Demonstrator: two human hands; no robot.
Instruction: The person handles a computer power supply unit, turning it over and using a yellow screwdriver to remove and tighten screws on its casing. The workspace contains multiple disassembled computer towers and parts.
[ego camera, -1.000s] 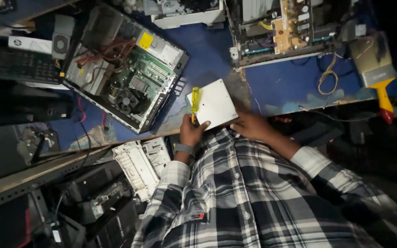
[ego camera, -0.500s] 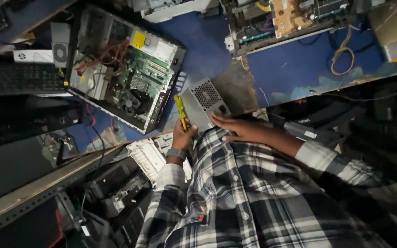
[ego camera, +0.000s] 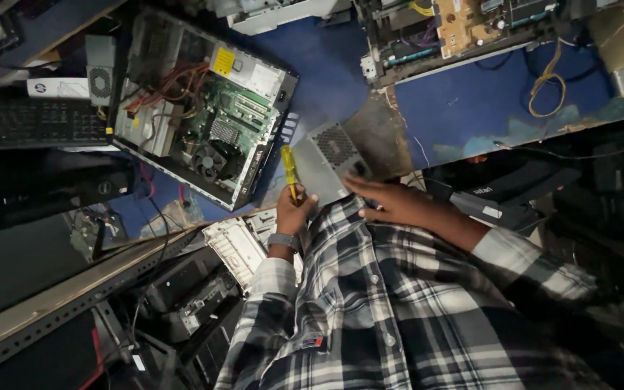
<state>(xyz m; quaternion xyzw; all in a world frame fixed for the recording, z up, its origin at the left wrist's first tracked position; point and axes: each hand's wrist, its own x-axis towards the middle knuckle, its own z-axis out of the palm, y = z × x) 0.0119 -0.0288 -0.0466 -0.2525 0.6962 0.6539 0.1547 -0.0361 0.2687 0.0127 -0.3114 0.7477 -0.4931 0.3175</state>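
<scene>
My left hand [ego camera: 294,213] is closed around a yellow-handled screwdriver [ego camera: 289,167], which points up and away from me. Beside it, my right hand [ego camera: 391,201] grips the near edge of a grey metal power supply box [ego camera: 332,155] whose perforated grille faces up. I hold the box just above the blue worktop [ego camera: 471,108], close to my plaid shirt. An open computer case [ego camera: 204,115] with a green board and a fan lies just left of the screwdriver.
A black keyboard [ego camera: 30,123] lies at the far left. Another opened chassis [ego camera: 456,29] sits at the top right, with a looped yellow cable [ego camera: 543,87] below it. A white plastic part [ego camera: 236,242] and dark equipment lie below the table edge.
The box has been turned in my hands from its plain white face to its grille side. Both hands and the box have drawn closer to my body.
</scene>
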